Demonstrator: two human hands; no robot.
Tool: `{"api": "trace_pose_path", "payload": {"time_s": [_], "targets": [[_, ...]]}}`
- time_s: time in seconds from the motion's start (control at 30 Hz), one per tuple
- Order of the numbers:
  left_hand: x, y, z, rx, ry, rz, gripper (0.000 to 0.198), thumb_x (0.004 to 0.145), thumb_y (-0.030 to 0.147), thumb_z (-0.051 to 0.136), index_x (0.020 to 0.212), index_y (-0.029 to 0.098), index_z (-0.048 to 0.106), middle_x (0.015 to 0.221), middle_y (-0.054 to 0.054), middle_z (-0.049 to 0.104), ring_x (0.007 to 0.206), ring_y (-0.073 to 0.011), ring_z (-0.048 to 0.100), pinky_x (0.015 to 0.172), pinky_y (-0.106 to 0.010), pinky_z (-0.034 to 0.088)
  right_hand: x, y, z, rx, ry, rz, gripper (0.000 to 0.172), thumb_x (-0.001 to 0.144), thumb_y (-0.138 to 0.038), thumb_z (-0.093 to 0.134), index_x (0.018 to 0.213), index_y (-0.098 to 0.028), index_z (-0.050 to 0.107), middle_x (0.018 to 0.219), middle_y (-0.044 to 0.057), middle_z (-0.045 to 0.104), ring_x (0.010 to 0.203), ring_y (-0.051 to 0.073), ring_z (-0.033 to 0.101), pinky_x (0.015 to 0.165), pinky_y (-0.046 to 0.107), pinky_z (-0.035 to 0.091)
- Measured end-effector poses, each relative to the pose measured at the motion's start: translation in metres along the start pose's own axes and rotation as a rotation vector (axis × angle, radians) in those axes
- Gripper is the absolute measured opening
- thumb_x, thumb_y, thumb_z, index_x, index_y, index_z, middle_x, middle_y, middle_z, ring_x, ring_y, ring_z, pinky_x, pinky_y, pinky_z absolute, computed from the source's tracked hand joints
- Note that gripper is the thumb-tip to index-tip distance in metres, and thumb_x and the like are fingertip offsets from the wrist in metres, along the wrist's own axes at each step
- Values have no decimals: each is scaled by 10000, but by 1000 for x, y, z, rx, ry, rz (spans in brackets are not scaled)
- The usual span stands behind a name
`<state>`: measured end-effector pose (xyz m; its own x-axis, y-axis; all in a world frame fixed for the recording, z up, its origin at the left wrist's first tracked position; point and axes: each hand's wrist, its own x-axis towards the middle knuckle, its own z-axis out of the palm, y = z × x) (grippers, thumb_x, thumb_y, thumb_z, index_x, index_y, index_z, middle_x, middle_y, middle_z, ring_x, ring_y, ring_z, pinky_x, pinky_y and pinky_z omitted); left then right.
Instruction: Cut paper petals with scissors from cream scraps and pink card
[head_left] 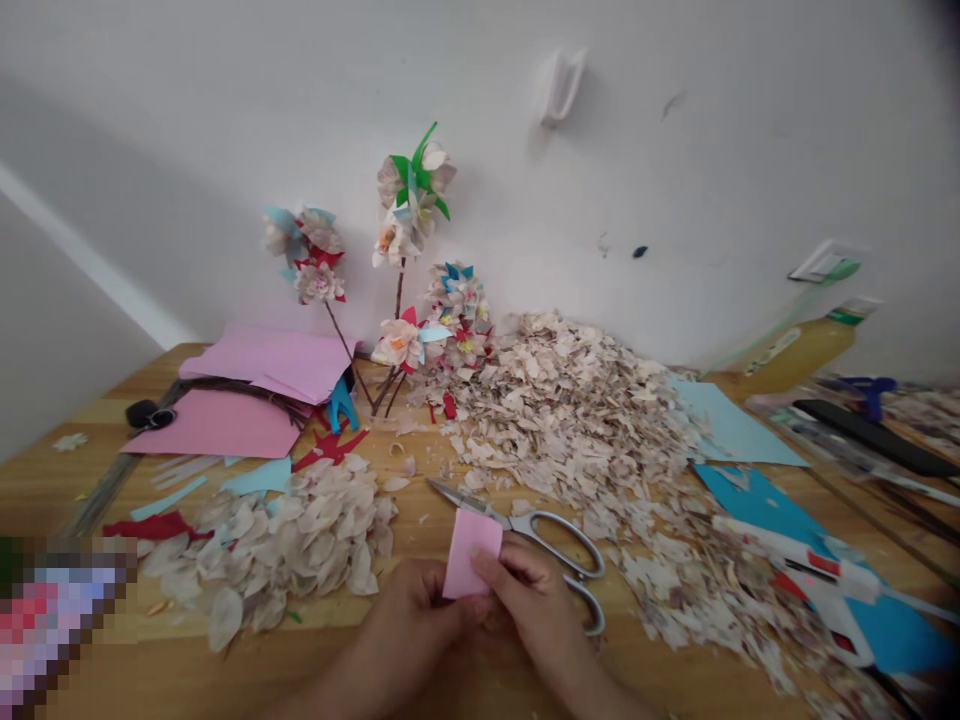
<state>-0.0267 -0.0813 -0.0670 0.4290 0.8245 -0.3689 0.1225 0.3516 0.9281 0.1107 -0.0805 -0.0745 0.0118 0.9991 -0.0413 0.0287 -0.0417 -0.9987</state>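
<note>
A small rectangle of pink paper [471, 552] stands between my two hands at the front of the table. My left hand [412, 612] pinches its lower left part, fingers curled behind it. With the thumb on its face, my right hand [531, 600] grips the paper's right side. Just behind the hands lies a pair of scissors [536, 525], its blades pointing to the far left and its grey handles partly hidden by my right hand. A heap of pale dried petals [330, 530] lies left of my hands.
A large mound of dry petals [577, 410] covers the back middle. Handmade flowers [401, 340] on twigs stand by the wall. Pink sheets [225, 420] lie at left. A white glue gun [832, 590] rests on blue paper [892, 620] at right, with a bottle [802, 350] behind.
</note>
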Motion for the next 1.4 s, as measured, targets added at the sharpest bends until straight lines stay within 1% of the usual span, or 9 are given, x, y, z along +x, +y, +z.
{"api": "trace_pose_path", "payload": {"time_s": [0.37,0.57,0.63,0.73,0.83,0.93,1.1,1.17,1.4], "targets": [[-7,17,-21,-126,-144,-10,333,768,424,480,805,161,680,654,-55,718,568,-152,598,576,-256,401,6,-2,-15,398,17,302,351,646,-388,695,489,-157,484,421,-73,432,394,43,316,387,184,187],[-18,26,-34,184,230,500,155,742,331,533,703,190,585,661,-29,595,660,-169,557,643,-272,418,3,-18,-22,660,-243,594,281,571,-341,736,621,-148,539,423,-106,360,342,9,210,333,144,102],[-20,26,-35,242,228,616,212,681,277,620,879,217,573,881,-59,605,883,-215,542,796,-311,406,0,-20,-22,714,-339,665,257,574,-311,739,633,-136,560,418,-102,370,336,-1,200,325,129,97],[-19,26,-31,285,83,585,424,631,226,688,1035,250,563,1140,-83,549,1123,-252,437,947,-354,324,-6,-17,-17,698,-451,701,202,619,-300,704,629,-137,586,422,-93,403,315,-11,199,315,121,92],[-18,28,-24,218,-53,506,108,720,236,613,818,223,656,991,-71,627,1003,-220,536,869,-324,390,-14,-10,-10,588,-528,693,183,654,-285,649,586,-118,621,368,-76,416,275,0,230,297,149,98],[-16,28,-22,109,-51,414,104,723,267,608,669,190,651,774,-51,658,766,-177,595,707,-278,437,-15,-9,-10,386,-555,628,252,711,-329,583,600,-109,636,373,-51,450,290,31,314,308,168,171],[-5,24,-31,-173,225,195,233,672,370,642,587,164,577,569,21,574,543,-91,492,529,-195,385,1,-21,-47,-307,-324,35,122,736,-252,550,850,-208,560,738,-13,540,673,130,508,607,239,385],[0,22,-38,-261,268,115,254,672,403,634,618,164,569,577,27,580,549,-90,506,551,-201,417,6,-24,-65,-668,-295,-118,203,717,-174,531,909,-236,520,874,15,532,793,168,507,704,289,397],[6,25,-47,-384,303,67,253,654,401,651,678,166,558,668,7,627,654,-140,608,652,-278,495,9,-8,-74,-1116,-211,-61,331,598,-98,483,921,-170,481,939,93,529,863,239,515,763,373,405]]}}
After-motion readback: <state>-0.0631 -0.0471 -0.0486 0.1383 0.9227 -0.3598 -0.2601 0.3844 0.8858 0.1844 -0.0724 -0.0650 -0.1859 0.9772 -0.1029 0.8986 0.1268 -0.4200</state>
